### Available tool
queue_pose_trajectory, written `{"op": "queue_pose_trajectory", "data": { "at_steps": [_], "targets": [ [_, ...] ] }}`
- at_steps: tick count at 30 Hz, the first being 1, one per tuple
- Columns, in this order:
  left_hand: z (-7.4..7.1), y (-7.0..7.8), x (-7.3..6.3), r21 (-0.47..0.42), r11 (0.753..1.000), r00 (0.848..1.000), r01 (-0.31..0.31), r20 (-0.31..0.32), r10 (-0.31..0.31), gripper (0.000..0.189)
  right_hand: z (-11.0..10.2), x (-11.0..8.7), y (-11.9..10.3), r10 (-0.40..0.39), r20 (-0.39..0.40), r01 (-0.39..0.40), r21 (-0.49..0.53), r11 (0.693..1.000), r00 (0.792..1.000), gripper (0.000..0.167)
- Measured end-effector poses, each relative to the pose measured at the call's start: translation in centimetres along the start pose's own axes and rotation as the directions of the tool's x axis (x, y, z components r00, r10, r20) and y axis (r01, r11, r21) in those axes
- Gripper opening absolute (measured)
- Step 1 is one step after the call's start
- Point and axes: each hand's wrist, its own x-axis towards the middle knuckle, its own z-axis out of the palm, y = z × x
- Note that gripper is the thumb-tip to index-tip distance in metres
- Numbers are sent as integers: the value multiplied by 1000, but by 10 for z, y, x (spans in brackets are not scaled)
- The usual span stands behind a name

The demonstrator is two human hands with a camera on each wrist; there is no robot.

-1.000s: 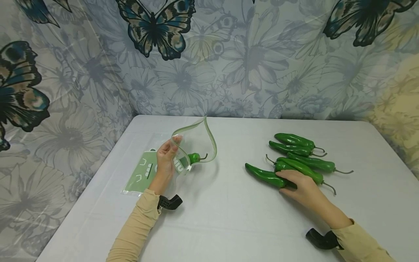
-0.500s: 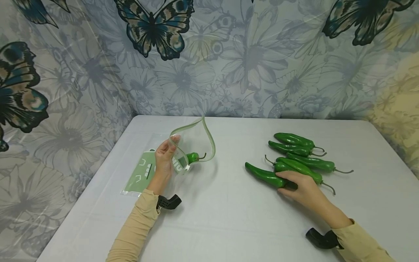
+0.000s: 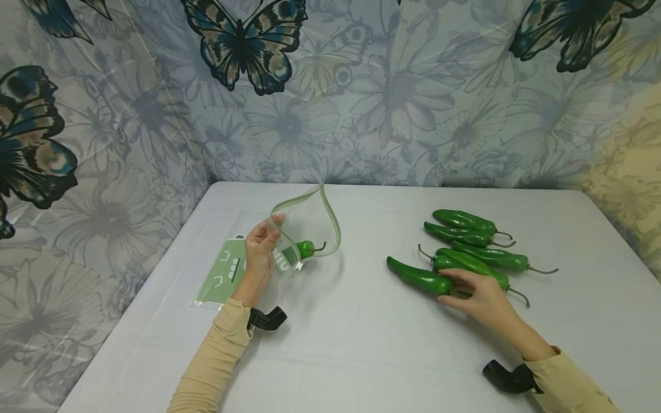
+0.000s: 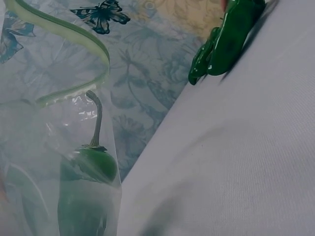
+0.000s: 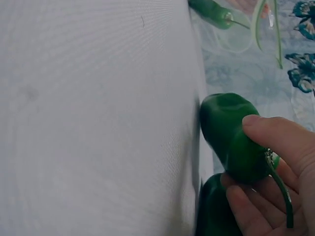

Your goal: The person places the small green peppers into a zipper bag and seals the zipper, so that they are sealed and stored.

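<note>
On the desk (image 3: 330, 350), well apart: bag (image 3: 229, 275) to the left, loose peppers to the right. Inside the bag, by its mouth, one bagged pepper (image 3: 306, 249), stem to the right. On the left side of that mouth, left grip (image 3: 260, 249). At right, from back to front: farthest pepper (image 3: 462, 220), second pepper (image 3: 457, 234), third pepper (image 3: 493, 257), fourth pepper (image 3: 477, 265); just left of the fourth, fifth pepper (image 3: 440, 262), partly hidden. Before these, farther left, nearest pepper (image 3: 417, 276), with right grip (image 3: 477, 292) at its right end. Behind the desk, cloth (image 3: 361, 132).
</note>
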Motion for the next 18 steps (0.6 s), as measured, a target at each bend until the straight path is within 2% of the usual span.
{"op": "queue_pose_trajectory", "data": {
  "at_steps": [18],
  "targets": [
    [0,0,-1,-25,1000,1000,6,28,-6,37,-1,0,-6,127,5,-127,51,991,992,42]
  ]
}}
